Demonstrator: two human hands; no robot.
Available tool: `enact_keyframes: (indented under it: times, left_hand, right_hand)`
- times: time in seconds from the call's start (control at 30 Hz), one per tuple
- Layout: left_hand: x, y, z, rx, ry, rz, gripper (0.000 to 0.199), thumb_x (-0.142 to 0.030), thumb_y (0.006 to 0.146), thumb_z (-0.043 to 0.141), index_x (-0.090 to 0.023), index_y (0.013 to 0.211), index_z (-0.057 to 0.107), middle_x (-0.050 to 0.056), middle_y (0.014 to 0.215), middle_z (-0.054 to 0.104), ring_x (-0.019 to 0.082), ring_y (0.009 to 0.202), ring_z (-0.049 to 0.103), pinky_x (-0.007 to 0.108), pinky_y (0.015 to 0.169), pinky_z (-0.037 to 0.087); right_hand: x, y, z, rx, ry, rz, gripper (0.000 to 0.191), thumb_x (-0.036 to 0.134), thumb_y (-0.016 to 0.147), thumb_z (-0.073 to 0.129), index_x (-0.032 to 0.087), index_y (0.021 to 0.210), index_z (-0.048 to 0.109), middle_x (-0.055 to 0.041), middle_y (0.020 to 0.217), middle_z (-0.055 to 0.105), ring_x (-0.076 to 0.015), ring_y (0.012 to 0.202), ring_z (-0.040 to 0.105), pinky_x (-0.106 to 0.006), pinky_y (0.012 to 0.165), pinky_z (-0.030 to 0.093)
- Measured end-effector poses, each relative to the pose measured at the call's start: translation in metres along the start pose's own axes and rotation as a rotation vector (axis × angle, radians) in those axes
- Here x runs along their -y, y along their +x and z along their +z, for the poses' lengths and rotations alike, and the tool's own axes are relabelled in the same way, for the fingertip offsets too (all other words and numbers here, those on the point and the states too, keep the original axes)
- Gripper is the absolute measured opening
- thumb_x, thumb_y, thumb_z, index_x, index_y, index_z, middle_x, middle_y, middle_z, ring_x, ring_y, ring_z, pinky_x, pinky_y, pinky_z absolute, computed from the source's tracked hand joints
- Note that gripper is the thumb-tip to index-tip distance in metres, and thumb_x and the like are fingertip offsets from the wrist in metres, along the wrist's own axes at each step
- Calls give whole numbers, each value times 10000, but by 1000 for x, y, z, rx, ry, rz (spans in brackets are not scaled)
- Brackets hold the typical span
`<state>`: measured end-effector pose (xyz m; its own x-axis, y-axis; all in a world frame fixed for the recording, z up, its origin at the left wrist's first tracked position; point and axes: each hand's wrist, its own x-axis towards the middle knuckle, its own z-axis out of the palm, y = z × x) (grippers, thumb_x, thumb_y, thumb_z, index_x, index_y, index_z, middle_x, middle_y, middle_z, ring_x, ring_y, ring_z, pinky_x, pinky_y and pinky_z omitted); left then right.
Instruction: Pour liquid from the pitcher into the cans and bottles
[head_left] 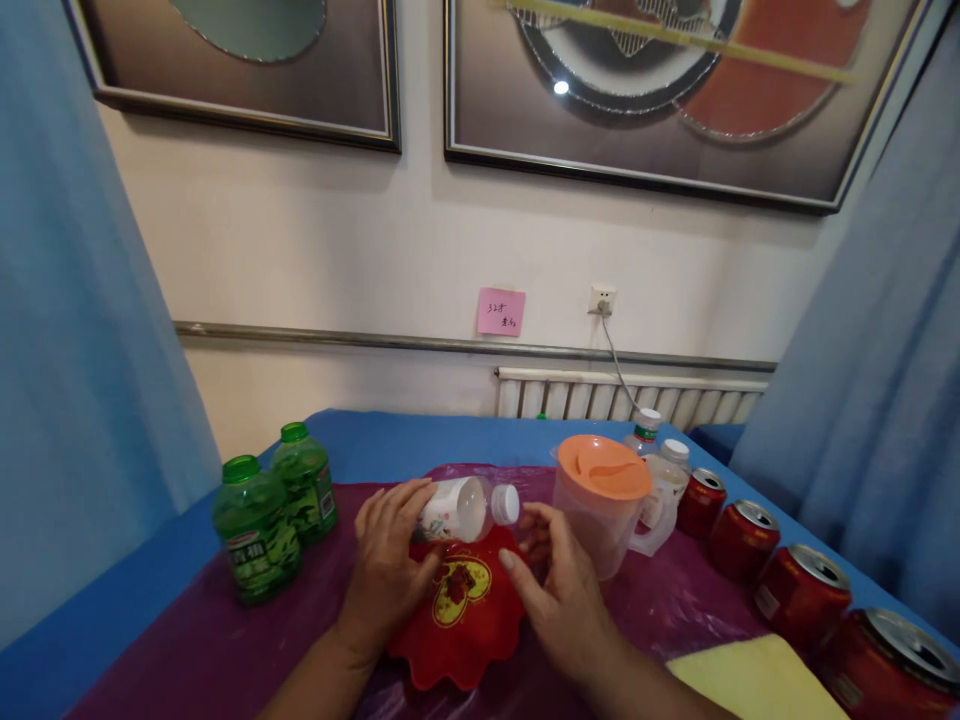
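Bottle (459,510) tilted sideways over the scalloped red dish (491,640), mid-bench (390,435), its white cap (507,504) toward the right edge; left hand (390,555) wrapped round the body, right hand (566,590) just beside the cap, thumb and fingers parted. Orange-lidded jug (589,530) beyond the right hand; two green bottles (253,535) near the left edge, four red cans (801,595) lined along the right edge.

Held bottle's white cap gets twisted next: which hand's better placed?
Probably the right hand: it's open beside the white cap, holding nothing visible. The left hand is occupied, gripping the bottle by its body.
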<state>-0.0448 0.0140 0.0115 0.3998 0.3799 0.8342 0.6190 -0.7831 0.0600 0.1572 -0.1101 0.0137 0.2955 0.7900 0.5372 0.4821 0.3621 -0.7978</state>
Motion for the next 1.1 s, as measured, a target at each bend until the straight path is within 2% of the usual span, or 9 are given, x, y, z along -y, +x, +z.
enact_keyframes:
  times: [0.1,0.17,0.27,0.4,0.8,1.1]
  left_hand:
    - [-4,1,-3,4,15,76,517,-222,834,603,-218,1343,517,137,1289,653,325,1219,583,534,1110,324]
    - [-6,1,-3,14,10,106,522,-207,833,605,-217,1348,517,135,1286,656,328,1227,575,538,1108,320]
    - [-9,1,-3,24,-11,131,529,-214,840,614,-220,1359,514,131,1289,653,327,1227,568,532,1103,326]
    - [-13,1,-4,48,-26,158,530,-225,859,622,-229,1376,504,126,1296,648,315,1226,566,518,1107,329]
    - [-9,-2,0,130,-30,168,564,-219,816,637,-226,1368,519,107,1279,678,306,1207,604,515,1124,308]
    - [-13,0,0,123,-65,149,511,-234,837,630,-231,1338,530,95,1256,690,293,1185,620,505,1107,336]
  right_hand:
    - [-10,4,6,-53,54,32,433,340,896,669,203,1282,529,-79,1096,694,-183,844,660,-305,766,555]
    - [-16,2,6,-49,90,22,372,342,921,642,206,1254,548,-74,1075,702,-183,851,665,-299,766,550]
    - [-23,-4,1,-10,115,4,266,340,947,611,218,1182,589,-57,1026,702,-177,840,656,-291,751,535]
    - [-26,-8,-7,-6,119,-8,235,358,925,651,212,1105,616,-32,920,685,-157,744,619,-268,682,517]
    - [-24,-8,-11,-28,43,-80,153,304,896,673,211,1015,651,-4,831,682,-141,681,604,-234,619,491]
    - [-28,-7,-10,-9,46,-105,137,278,884,677,212,1001,654,-7,827,681,-146,689,611,-236,621,488]
